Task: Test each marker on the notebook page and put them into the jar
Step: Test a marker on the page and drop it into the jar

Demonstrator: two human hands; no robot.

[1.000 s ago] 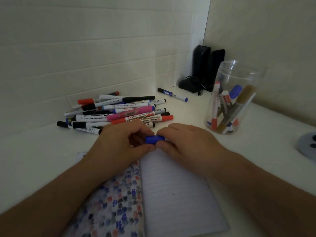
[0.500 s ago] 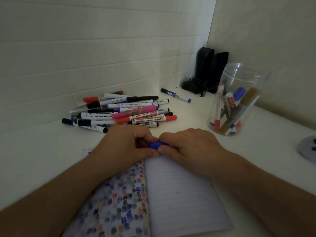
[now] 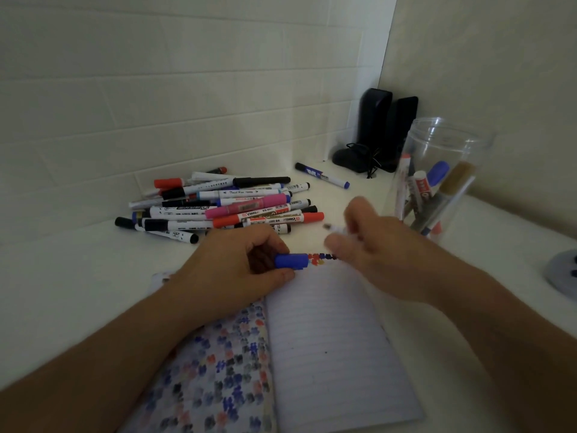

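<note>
Fingers of the left hand (image 3: 232, 270) pinch the blue cap (image 3: 291, 261); right hand (image 3: 371, 248) fingers grip the uncapped marker (image 3: 335, 229) beside it.

Jar (image 3: 443, 157), right edge of the tabletop: clear plastic, glossy, see-through. Marker pile (image 3: 224, 207), back left: smooth plastic barrels, slight sheen, printed labels. Blue cap (image 3: 292, 261): matt plastic, lightly ribbed. Notebook (image 3: 327, 339), front edge: matt ruled paper, left page blotted with ink. Tabletop (image 3: 78, 276): smooth, white, low sheen. Speakers (image 3: 387, 129), back corner: black matt casing.
</note>
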